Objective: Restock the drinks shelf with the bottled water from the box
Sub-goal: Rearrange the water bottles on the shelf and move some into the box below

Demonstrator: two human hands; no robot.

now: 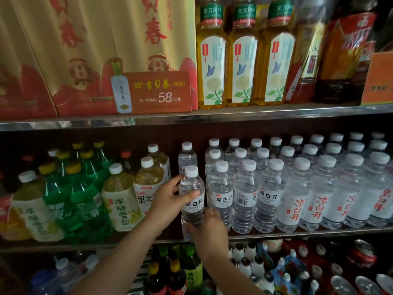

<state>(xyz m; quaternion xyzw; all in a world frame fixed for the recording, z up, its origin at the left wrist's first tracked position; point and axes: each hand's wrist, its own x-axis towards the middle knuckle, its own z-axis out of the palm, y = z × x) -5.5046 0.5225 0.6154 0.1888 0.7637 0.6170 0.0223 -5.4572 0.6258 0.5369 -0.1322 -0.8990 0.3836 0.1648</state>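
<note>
both hands [170, 201] wrapped their fingers [192, 193] round the water bottle [192, 201] at the shelf [297, 233] edge; pushed in carelessly, it could topple the bottle behind [187, 156].

Water bottle [192, 201]: clear glossy plastic, white matt cap, paper-like label; shelf edge [276, 112]: polished reflective metal
</note>
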